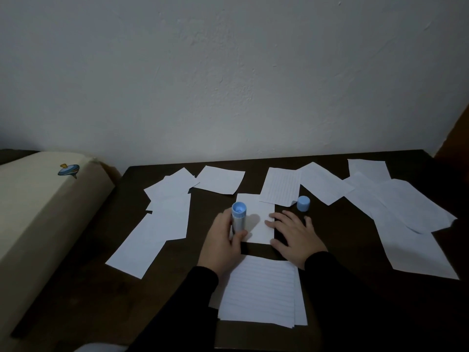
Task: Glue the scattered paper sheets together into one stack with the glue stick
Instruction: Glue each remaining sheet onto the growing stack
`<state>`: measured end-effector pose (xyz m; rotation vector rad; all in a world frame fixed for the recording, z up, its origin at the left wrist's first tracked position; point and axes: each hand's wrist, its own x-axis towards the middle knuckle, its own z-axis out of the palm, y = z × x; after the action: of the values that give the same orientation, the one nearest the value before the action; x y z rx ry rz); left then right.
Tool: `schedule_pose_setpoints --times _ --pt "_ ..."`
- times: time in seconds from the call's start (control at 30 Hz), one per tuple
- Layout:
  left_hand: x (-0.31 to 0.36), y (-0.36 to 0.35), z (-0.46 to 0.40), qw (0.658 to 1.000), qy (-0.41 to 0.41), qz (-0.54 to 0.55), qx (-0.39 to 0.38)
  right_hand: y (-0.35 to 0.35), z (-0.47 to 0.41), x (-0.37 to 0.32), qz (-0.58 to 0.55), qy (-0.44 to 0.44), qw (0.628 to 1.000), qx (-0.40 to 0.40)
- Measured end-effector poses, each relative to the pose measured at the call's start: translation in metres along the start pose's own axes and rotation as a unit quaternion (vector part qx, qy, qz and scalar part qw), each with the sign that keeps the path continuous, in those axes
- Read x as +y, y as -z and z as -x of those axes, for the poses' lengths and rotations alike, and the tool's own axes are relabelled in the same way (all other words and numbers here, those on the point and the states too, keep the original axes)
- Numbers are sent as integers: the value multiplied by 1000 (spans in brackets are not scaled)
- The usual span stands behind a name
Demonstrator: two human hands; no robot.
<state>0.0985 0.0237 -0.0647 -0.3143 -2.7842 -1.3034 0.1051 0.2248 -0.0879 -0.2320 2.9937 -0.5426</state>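
My left hand (223, 240) grips an uncapped blue glue stick (238, 219), held upright over the left side of a small white sheet (256, 219) in the middle of the dark table (101, 288). My right hand (294, 237) lies flat with spread fingers, its fingertips pressing the right edge of that sheet. The blue cap (303, 203) stands on the table just right of the sheet. A stack of lined sheets (261, 293) lies nearest me, between my forearms. Several loose sheets lie scattered to the left (162, 224), at the back (280, 185) and to the right (411, 224).
A beige padded furniture piece (38, 212) with a spinning-top sticker (68, 170) borders the table's left side. A white wall (228, 72) rises directly behind the table. A brown surface (456, 138) shows at the far right.
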Motion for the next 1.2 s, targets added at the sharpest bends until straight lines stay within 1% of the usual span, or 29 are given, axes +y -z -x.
schedule_pose_setpoints --times 0.1,0.17,0.2,0.23,0.3,0.37,0.4,0.43,0.53,0.67,0.73,0.8,0.87,0.9,1.03,1.2 --pt "-5 3 -1 999 32 27 18 0 1 0 -4 1 1000 3" --pt "-9 4 2 993 63 97 37 -1 2 0 -5 4 1000 5" --pt "-11 4 4 982 90 154 58 -1 2 0 -4 5 1000 4" --pt "-12 6 5 964 121 221 87 -1 2 0 -2 5 1000 1" --pt "-15 10 4 915 179 330 148 0 3 -1 0 6 1000 -1" --pt "-20 14 0 876 221 389 181 1 3 -2 3 6 1000 -3" --pt "-22 16 -1 866 232 402 185 1 3 -3 4 5 1000 -4" --pt "-22 16 -2 864 238 406 182 2 2 -3 4 4 1000 -5" --pt "-19 15 -1 881 226 383 162 5 0 -8 8 18 1000 -15" --pt "-15 14 -4 895 220 354 157 5 -6 -27 14 77 997 -15" --pt "-14 13 -9 907 223 326 147 6 -11 -35 -1 89 996 1" --pt "-11 14 -15 925 209 285 136 8 -17 -38 -11 95 995 38" --pt "-7 17 -26 943 175 252 127 10 -25 -34 2 90 994 70" --pt "-4 18 -33 952 153 236 121 11 -29 -31 13 76 995 66" --pt "14 11 -61 982 88 155 57 8 -39 -18 53 10 998 -9" --pt "17 -12 -81 997 39 67 -1 0 -38 -11 47 15 999 -3"
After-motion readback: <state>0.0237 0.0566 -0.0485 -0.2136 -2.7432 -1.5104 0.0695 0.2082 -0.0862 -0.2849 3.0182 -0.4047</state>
